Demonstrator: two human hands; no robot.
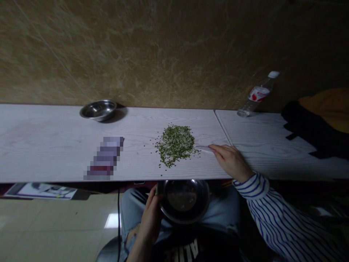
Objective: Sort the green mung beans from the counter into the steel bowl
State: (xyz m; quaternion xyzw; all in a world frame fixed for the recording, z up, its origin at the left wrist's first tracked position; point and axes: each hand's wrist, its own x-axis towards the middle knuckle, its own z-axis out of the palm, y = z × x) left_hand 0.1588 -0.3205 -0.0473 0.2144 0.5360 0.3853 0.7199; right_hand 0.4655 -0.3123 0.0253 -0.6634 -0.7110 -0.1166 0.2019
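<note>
A pile of small green beans (175,143) lies spread on the white wooden table (54,145). My right hand (231,160) rests on the table just right of the pile, fingers closed on a thin white flat card (205,148) whose edge touches the beans. My left hand (149,218) grips the rim of a steel bowl (184,200), held below the table's front edge over my lap. The bowl seems to hold a few beans.
A second steel bowl (98,109) stands at the back of the table by the wall. A blurred-out flat object (105,157) lies left of the beans. A plastic water bottle (256,95) leans at the back right, and dark and orange cloth (316,127) lies at the far right.
</note>
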